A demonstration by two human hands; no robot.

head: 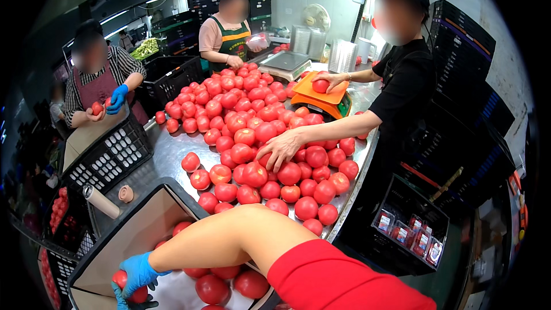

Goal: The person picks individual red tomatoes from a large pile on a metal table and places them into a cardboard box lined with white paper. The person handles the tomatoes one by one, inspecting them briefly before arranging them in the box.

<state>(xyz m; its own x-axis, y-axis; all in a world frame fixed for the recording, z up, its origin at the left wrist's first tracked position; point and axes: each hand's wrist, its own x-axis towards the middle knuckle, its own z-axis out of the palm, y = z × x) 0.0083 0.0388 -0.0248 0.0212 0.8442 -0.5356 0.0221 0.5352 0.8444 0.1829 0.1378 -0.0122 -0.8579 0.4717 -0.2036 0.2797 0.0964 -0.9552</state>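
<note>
My right arm, in a red sleeve, reaches across to the lower left. My right hand (138,270), in a blue glove, is closed over red tomatoes (140,295) inside a paper-lined black crate (116,232). Under them, at the bottom edge, part of my left hand (129,304) shows, gloved in blue with dark fingertips, against the tomatoes; the rest of it is out of view. More tomatoes (212,289) lie on white lining in the crate, partly hidden by my forearm. Beyond it a large heap of tomatoes (256,174) covers much of a metal table (168,150).
A co-worker in black reaches over the heap and holds a tomato on an orange scale (323,94). Two other co-workers stand across the table. A bottle (101,201) and its cap (125,193) are beside my crate. A crate with packed punnets (407,232) stands at the right.
</note>
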